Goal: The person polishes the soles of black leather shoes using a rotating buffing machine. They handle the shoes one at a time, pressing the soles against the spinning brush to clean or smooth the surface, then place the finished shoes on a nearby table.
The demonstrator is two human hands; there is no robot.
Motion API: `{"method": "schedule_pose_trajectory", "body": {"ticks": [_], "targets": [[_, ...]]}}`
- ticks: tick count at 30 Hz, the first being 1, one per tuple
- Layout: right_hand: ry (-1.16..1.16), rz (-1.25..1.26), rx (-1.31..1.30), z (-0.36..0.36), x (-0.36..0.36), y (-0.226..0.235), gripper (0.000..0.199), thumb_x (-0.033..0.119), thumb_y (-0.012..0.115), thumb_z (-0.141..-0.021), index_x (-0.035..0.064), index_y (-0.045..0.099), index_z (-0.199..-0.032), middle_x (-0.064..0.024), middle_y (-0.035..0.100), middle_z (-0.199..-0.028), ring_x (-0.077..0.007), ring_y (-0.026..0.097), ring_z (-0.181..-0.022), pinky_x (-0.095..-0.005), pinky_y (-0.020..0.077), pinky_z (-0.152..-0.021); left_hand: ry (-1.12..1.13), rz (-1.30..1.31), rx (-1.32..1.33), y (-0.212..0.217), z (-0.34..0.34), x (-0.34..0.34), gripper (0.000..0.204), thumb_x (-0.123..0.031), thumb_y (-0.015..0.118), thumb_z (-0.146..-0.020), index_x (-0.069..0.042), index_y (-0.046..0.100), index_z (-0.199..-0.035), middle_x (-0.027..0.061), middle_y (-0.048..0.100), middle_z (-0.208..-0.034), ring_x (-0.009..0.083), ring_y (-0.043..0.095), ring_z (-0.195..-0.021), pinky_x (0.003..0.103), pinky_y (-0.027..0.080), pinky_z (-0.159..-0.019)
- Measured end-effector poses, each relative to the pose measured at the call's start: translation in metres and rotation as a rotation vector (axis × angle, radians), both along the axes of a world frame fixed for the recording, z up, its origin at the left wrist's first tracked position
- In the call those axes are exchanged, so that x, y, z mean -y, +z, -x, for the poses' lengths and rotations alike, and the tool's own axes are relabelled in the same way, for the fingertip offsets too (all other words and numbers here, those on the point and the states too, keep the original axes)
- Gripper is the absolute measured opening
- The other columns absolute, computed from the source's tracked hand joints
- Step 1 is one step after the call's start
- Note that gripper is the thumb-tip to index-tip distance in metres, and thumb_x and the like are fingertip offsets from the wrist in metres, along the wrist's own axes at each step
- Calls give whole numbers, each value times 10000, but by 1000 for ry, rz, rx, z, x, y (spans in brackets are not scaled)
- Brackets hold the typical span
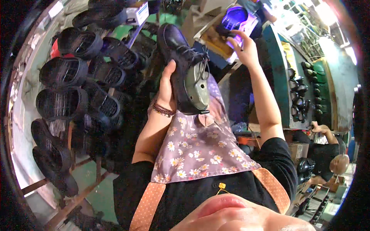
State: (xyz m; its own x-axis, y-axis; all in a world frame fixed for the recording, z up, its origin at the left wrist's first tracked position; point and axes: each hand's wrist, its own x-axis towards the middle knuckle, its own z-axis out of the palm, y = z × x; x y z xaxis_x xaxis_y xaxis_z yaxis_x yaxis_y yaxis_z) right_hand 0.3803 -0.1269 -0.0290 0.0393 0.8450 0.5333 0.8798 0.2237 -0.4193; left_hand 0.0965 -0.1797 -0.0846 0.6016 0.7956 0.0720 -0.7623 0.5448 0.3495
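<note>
My left hand (166, 86) is wrapped around the side of a black lace-up shoe (178, 57), held toe away from me above my lap. A grey-green shoe last (197, 86) with dark holes fills its opening, and the loose laces hang over it. My right hand (246, 48) is stretched out to the far right, fingers pinched on a dark stick-like tool (241, 49) whose far end I cannot make out. Beyond those fingertips, a round container (236, 18) glows under blue-violet light.
Racks of black shoe soles (63, 104) stand close on my left. A white box (137, 14) sits at the back left. To the right, a bench (283, 77) runs beside rows of dark shoes (298, 94). Another person (320, 154) works at the lower right.
</note>
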Motion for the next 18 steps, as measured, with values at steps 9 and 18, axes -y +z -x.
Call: {"method": "schedule_pose_trajectory", "body": {"ticks": [9,18], "targets": [[-94,-213,152,9,-22,-17,370,250,687,-813,109,595,-1142,-188,644,-1075,-407,581,-1013,-457,444,-936,-141,174,91,-13,17,3,873,-734,359,-840,-12,457,-1321,233,616,-1084,346,660,-886,441,569,-786],[656,81,-421,91,60,24,602,287,827,-690,17,581,-1169,-220,539,-1295,-326,502,-1237,-424,373,-1040,-8,311,-75,-6,28,21,911,-792,305,-814,-10,536,-1218,203,649,-1032,325,673,-814,440,577,-709]]}}
